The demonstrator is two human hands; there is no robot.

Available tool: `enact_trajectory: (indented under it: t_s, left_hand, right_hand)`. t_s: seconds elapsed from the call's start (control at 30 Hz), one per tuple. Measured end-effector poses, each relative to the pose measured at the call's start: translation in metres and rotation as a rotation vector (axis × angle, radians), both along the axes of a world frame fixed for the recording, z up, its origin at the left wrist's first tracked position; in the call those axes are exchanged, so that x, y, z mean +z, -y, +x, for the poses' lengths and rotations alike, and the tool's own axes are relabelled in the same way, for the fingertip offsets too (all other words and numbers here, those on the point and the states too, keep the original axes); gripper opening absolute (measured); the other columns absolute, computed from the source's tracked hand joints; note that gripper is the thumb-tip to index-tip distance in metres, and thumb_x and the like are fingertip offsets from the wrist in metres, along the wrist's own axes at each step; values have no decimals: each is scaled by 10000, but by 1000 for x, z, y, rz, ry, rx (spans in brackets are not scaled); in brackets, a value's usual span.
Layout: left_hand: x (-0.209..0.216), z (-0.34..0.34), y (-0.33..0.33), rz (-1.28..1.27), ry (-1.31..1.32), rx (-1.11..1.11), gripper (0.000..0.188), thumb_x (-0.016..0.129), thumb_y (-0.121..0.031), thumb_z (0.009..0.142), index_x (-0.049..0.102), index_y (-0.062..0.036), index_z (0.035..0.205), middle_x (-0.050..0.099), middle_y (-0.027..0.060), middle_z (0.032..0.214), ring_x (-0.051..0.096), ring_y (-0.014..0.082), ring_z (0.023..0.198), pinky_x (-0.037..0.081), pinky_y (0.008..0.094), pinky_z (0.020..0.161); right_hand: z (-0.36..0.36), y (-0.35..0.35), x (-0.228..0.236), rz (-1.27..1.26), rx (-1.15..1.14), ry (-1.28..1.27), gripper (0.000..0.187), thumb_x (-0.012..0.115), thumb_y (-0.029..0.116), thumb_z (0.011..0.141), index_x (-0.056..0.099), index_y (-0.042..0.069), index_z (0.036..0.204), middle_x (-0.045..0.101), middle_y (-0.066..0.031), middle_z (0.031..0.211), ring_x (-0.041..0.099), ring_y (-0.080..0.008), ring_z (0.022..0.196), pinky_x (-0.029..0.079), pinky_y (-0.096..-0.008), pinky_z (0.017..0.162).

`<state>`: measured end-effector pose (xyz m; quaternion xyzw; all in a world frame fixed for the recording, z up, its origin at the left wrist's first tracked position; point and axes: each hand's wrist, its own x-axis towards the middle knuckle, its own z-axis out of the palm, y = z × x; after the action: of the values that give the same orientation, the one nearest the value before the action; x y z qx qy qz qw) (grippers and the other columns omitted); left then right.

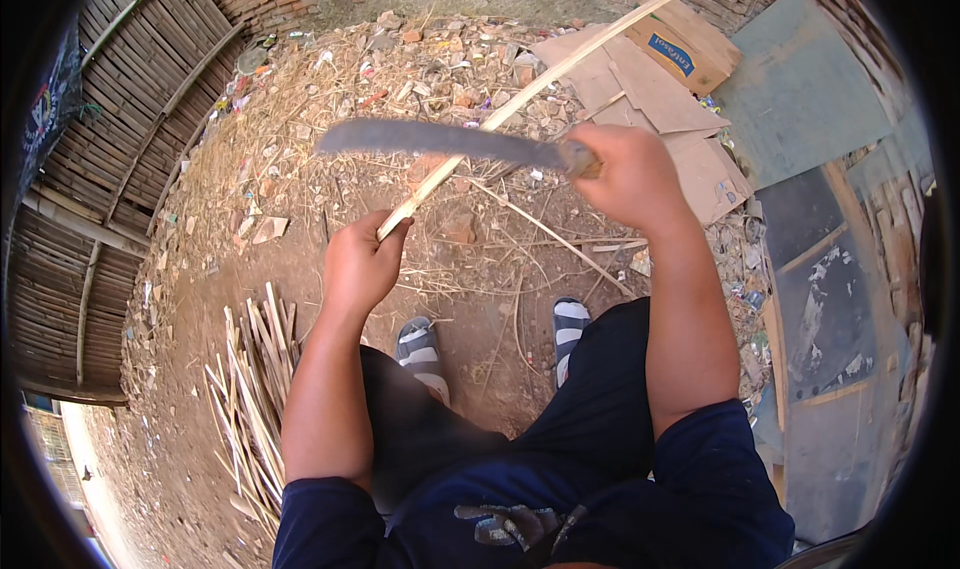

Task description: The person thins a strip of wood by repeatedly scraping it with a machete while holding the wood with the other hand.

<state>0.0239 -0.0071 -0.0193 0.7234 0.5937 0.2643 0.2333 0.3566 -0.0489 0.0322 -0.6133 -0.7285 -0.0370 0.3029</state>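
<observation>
My left hand (362, 261) is closed round the near end of a long, pale bamboo strip (560, 69). The strip slants away from me toward the upper right, past the picture's top edge. In my right hand (632, 177) is the handle of a machete (440, 141), its broad dark blade pointing left. The blade crosses over the strip a short way beyond my left hand; whether the two touch I cannot tell. My fingers hide most of the machete's handle.
A pile of split bamboo strips (258, 399) lies on the ground at my left. Rubble and shavings (400, 79) cover the far ground. Flattened cardboard (690, 59) and grey panels (810, 89) lie at the right. A bamboo-slat wall (130, 149) stands at the left.
</observation>
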Motion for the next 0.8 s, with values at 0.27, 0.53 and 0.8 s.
enact_trajectory:
  t_s: [0.27,0.53,0.8]
  left_hand:
    - [-12,-6,-7,12,29,31,266,714,-349,1008,815,-109,1061,657,131,647,639,281,590,479,408,598]
    - [-5,0,-3,-81,62,-65,307,707,-364,1028,814,-80,1072,593,89,602,536,172,563,430,376,569]
    - [1,-2,-1,-142,99,-66,320,680,-303,1059,801,-8,1088,621,-14,707,522,82,691,448,313,643]
  right_hand:
    - [34,1,-1,102,-161,-179,250,839,252,883,724,54,982,685,-162,780,652,-318,678,502,-367,649]
    - [-15,-3,-8,123,170,58,277,806,143,727,715,82,981,684,-163,807,678,-388,753,512,-441,642]
    - [19,-2,-1,166,-133,-134,209,793,211,811,723,141,996,720,-121,845,711,-365,819,544,-474,691]
